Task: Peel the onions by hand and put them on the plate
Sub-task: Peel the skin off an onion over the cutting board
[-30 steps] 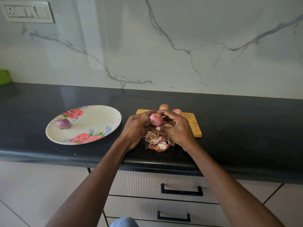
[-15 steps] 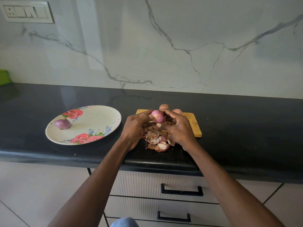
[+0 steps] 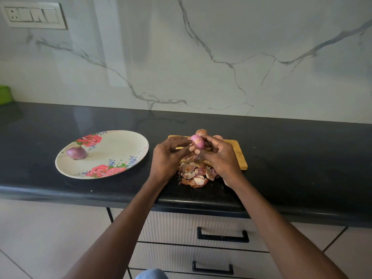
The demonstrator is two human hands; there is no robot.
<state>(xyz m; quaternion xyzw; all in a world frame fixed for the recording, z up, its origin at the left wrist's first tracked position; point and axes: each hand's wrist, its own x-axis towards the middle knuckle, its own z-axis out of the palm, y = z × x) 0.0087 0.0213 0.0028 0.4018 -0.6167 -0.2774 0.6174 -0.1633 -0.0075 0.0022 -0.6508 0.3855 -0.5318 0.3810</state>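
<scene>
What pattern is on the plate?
Red roses with green leaves and small blue sprigs on the cream plate, clearest in the head view.

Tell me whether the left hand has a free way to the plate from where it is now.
Probably yes. The left hand is right beside the plate, with only bare counter between them. But its fingers are busy on the onion that the right hand also holds.
</scene>
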